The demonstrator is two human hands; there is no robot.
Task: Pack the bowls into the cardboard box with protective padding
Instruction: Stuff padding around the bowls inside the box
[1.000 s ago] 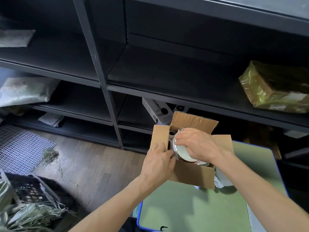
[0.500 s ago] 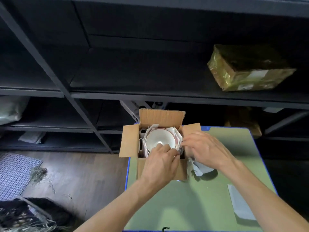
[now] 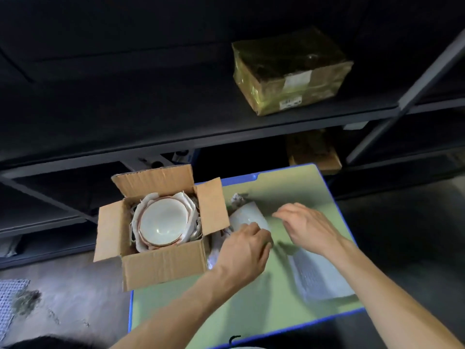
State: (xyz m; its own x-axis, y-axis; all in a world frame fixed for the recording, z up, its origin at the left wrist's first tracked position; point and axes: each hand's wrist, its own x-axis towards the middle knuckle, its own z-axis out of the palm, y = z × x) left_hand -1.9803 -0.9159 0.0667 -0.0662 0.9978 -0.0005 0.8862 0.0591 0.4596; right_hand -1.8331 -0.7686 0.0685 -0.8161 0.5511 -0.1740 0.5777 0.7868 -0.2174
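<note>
A storeroom — dark metal shelving point(image 3: 176, 137) holding a taped parcel point(image 3: 289, 71).

No text can be read. The tape-wrapped parcel point(image 3: 292, 69) on the shelf point(image 3: 176, 127) bears two white labels, an upper label point(image 3: 298, 81) and a lower label point(image 3: 291, 103) with dark print, both too blurred to make out.

The cardboard box point(image 3: 163, 268) had its four flaps spread, so its mouth lay open from above, but the bowl point(image 3: 163, 220) and paper wrap point(image 3: 187, 205) nearly filled it. A dark shelf point(image 3: 176, 137) ran close behind. To the right, a white sheet point(image 3: 249, 215) and bubble wrap point(image 3: 319, 280) covered the green tabletop point(image 3: 201, 311); its near part lay bare.
</note>
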